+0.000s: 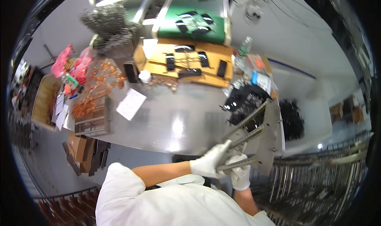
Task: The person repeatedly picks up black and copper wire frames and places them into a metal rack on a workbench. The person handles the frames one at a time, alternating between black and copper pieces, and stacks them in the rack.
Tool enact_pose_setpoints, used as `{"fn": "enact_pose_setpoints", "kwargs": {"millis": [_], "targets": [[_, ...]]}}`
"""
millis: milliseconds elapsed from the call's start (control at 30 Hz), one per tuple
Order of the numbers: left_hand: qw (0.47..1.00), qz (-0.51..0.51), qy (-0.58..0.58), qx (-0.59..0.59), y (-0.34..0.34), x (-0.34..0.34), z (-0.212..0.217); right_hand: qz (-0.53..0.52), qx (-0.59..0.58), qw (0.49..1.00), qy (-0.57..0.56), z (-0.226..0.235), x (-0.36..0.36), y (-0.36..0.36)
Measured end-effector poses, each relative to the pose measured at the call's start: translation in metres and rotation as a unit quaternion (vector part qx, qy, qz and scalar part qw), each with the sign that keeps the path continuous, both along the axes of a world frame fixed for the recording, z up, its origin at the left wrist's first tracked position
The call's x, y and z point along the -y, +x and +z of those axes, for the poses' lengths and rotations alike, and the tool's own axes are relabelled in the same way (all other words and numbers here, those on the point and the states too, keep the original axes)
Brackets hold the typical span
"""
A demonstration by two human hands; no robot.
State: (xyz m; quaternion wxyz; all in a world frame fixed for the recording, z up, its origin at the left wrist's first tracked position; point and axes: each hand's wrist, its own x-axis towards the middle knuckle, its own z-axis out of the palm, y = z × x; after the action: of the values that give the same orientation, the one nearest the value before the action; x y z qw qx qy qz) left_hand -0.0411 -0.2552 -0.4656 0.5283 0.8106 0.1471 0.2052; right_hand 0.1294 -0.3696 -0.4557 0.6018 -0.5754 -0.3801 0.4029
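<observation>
A grey metal rack [270, 132] with several notched bars stands tilted at the right front of the table. Both my hands are in white gloves. My left hand [209, 162] is closed at the near ends of the bars, its fingers partly hidden among them. My right hand [241, 176] grips the rack low down, close beside the left, with the lowest bar crossing in front of its fingers. Behind the rack lies a heap of shiny black pieces [248, 99], partly covered by it.
A grey metal table [158, 119] bears a white sheet [131, 103], copper-coloured parts [101, 81] and another metal rack [93, 121] at left. Black pieces lie on a yellow board [158, 67] at the back, before a green conveyor belt [168, 31]. Metal racks [313, 178] stand at right.
</observation>
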Motion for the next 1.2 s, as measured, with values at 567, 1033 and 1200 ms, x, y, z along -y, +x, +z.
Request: {"fn": "enact_pose_setpoints", "kwargs": {"millis": [567,1033,1200], "targets": [[0.902,0.267,0.227,-0.252,-0.196,-0.095,-0.052,0.261,0.742,0.612,-0.077,-0.089,-0.502,-0.086],[0.892,0.289,-0.292,0.187,-0.198,-0.187,-0.049,0.48,0.443,0.75,0.104,0.08,-0.323,-0.127],[0.808,0.263,-0.239,0.47,-0.214,-0.205,-0.002,0.233,0.481,0.819,0.207,0.054,-0.26,-0.16]]}}
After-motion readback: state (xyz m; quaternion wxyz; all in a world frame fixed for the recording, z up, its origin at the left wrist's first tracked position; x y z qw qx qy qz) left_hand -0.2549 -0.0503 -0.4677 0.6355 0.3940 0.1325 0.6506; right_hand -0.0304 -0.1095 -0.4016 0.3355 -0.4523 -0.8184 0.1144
